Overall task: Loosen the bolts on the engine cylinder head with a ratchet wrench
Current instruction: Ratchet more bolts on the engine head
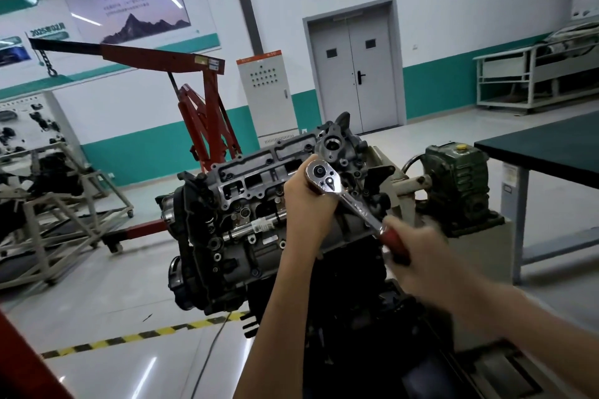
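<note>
A dark engine with its grey cylinder head (259, 172) uppermost stands on a stand in the middle of the view. A chrome ratchet wrench (343, 194) with a red handle lies over the head's right end. My left hand (308, 201) grips the wrench just under its round ratchet head. My right hand (418, 249), blurred, grips the red handle at the lower right. The socket and the bolt beneath the ratchet head are hidden by my left hand. Several small bolts show along the head's rim.
A red engine hoist (201, 100) stands behind the engine at the left. A green gearbox (457, 178) sits to the right of the engine, beside a dark-topped table (551, 152). Parts trolleys (48, 204) fill the left side. Yellow-black floor tape (136, 337) runs below.
</note>
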